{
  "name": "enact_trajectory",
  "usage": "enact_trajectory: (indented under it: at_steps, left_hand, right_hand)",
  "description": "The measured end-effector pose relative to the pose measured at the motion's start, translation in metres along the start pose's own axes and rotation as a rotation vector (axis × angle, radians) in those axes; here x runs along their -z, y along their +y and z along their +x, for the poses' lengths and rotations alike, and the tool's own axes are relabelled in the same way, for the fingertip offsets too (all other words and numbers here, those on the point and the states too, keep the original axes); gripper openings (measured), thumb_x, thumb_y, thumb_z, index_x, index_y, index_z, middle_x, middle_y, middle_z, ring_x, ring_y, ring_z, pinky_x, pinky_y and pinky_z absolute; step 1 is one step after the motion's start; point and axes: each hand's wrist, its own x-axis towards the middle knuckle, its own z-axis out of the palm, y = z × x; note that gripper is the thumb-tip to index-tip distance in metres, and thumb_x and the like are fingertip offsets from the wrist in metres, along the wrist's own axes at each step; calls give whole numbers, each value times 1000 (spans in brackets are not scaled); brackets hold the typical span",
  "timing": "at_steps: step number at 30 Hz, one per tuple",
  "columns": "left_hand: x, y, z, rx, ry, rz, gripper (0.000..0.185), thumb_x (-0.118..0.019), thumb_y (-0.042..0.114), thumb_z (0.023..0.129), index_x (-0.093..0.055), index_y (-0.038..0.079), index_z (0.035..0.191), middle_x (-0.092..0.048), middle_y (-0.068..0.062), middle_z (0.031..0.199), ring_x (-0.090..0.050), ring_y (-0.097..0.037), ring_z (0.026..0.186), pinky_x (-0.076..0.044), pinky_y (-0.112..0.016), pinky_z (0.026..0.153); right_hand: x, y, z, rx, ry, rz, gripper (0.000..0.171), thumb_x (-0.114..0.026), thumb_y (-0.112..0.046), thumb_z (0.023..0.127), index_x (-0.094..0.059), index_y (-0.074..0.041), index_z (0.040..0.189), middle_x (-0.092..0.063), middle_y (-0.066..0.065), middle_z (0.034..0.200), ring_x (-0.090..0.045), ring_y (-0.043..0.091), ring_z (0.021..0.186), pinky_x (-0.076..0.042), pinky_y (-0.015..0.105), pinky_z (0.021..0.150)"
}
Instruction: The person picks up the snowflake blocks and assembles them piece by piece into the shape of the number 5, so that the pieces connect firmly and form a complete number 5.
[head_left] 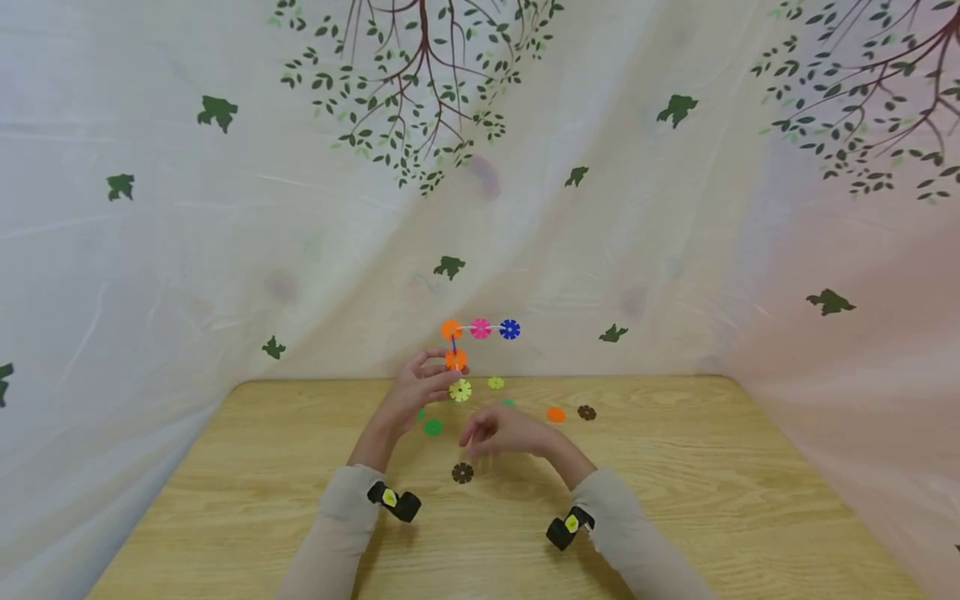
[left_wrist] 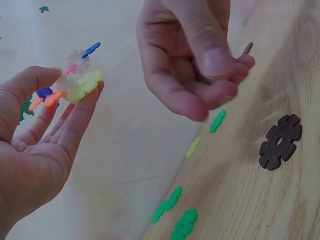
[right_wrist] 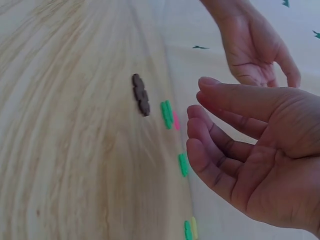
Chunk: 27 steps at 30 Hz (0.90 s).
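Head view first. Left hand (head_left: 417, 390) was raised above the far edge of the light wooden desk (head_left: 675, 500), its grip pinching the lower end of a small assembly of slotted plastic discs (head_left: 468, 346): orange, pink and blue discs in a row on top, another orange one and a yellow-green one below. Right hand (head_left: 501, 431) hovered just beside it, lower and over the desk, fingers loosely curled, nothing visible in its grip. Loose discs lay around: a dark brown slotted disc (head_left: 462, 473) near the right hand, a green disc (head_left: 432, 427) under the left, an orange disc (head_left: 556, 414) and a second brown disc (head_left: 587, 412) further right.

Left wrist view. Thumb and fingers of the left hand (left_wrist: 40, 135) held the assembly (left_wrist: 70, 90) by its edges only, at the fingertips. Right hand (left_wrist: 192, 55) hung close by, thumb resting against curled fingers, apparently empty. Brown disc (left_wrist: 281, 141) flat on the desk.

Right wrist view. Right hand (right_wrist: 250, 155) relaxed, palm open to camera, empty. Left hand (right_wrist: 257, 45) beyond it. Brown disc (right_wrist: 141, 94) and green discs (right_wrist: 167, 114) seen edge-on.

Risk, judged: the fingertip hold is light and the joints are friction slots; a push from the right hand off the slot line could pop a disc loose or twist the assembly out of the pinch.
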Motion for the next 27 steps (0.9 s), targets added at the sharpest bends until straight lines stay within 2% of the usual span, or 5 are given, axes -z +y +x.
enact_trajectory:
  at_steps: [2, 8, 14, 22, 27]
  left_hand:
    - [1, 0, 0, -3, -17, 7, 39, -64, 14, 90, -44, 7, 123, -63, -18, 118, -65, -18, 91, -54, -34, 80]
    - [2, -1, 2, -2, -35, 21, 39, -62, 12, 90, -43, 8, 124, -58, -21, 122, -62, -19, 93, -53, -39, 84]
    - [-1, -1, 0, -1, -10, 12, 36, -65, 13, 88, -45, 11, 119, -58, -20, 119, -62, -20, 94, -54, -39, 83]
    - [-1, -2, 0, -22, -25, -8, 35, -65, 12, 88, -46, 11, 117, -58, -27, 121, -65, -20, 93, -55, -33, 79]
    - [0, -2, 0, -25, -31, -5, 35, -66, 12, 87, -47, 12, 117, -62, -23, 115, -66, -18, 87, -55, -31, 76]
  right_hand:
    - [-2, 0, 0, -10, -26, -29, 19, -70, -8, 83, -68, -4, 101, -69, 11, 83, -64, 31, 75, -55, 40, 67]
    - [-10, -1, 1, -8, -108, -147, 30, -75, -10, 79, -68, -11, 108, -68, 7, 91, -59, 10, 78, -50, 22, 70]
    - [-16, 3, 1, -3, -127, -242, 30, -76, -14, 78, -69, -16, 107, -65, -2, 99, -54, 9, 86, -46, 20, 77]
    - [-21, 6, 4, 11, -83, -248, 23, -76, -6, 75, -68, -12, 96, -62, -1, 89, -53, 11, 80, -45, 18, 72]
    - [-21, 5, 2, 1, -82, -220, 26, -78, -3, 71, -65, -9, 93, -61, 1, 85, -53, 12, 79, -45, 19, 70]
